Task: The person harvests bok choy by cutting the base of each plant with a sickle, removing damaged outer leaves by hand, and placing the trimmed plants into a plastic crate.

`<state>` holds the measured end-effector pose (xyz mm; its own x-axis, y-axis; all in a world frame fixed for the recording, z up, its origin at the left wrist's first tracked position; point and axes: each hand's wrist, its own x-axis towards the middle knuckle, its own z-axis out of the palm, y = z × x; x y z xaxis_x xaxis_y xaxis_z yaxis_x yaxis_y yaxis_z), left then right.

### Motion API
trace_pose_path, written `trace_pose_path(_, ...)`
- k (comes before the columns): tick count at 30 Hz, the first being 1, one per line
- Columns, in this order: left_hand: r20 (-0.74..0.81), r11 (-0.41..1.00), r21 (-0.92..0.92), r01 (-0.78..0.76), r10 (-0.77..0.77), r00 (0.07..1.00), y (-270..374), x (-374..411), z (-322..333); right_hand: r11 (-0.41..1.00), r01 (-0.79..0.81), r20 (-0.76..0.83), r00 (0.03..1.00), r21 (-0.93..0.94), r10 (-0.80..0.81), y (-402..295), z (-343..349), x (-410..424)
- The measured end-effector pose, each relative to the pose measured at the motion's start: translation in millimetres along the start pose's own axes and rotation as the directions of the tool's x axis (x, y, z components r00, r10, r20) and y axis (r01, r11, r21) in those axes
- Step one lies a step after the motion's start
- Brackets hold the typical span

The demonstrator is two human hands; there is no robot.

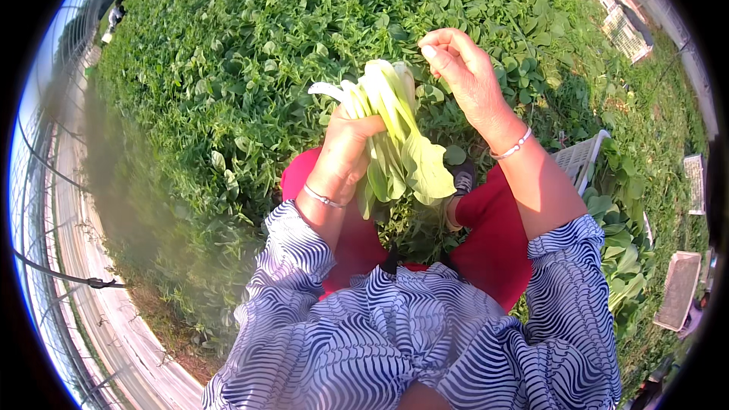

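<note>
My left hand point(350, 139) grips a bunch of pale green leafy greens point(390, 114), its thick whitish stem ends pointing up and its leaves hanging down. A white curved piece point(326, 90), perhaps a knife handle or a stalk, sticks out to the left above that hand; I cannot tell which. My right hand point(455, 62) is raised to the right of the bunch, apart from it, with its fingers curled and thumb against the forefinger. Whether something small is pinched there cannot be made out. Dense leafy plants point(256, 57) grow in front of me.
A white plastic crate point(578, 159) stands at my right, beside a heap of leafy greens point(626, 262). More crates point(626, 34) lie at the upper right, and a shallow one point(678, 290) at the lower right. Another person point(116, 13) is far off at the upper left. Wire netting runs along the left.
</note>
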<state>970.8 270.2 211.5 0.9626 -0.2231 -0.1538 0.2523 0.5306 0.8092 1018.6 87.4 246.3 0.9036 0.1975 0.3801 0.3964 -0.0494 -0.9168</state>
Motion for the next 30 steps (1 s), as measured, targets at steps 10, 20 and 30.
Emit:
trace_pose_path(10,-0.097,0.867,0.433,-0.248,0.318,0.943,-16,14,-18,0.696,0.306,0.158,0.950,-0.650,-0.271,-10,27,-23)
trace_pose_path(20,-0.097,0.928,0.341,-0.149,0.192,0.977,-12,-9,10,0.802,0.084,0.026,0.996,-0.591,-0.085,26,-9,-4)
trace_pose_path(30,-0.099,0.934,0.343,-0.104,0.146,0.984,-2,-10,6,0.956,-0.246,0.180,0.945,-0.162,0.274,2,27,-25)
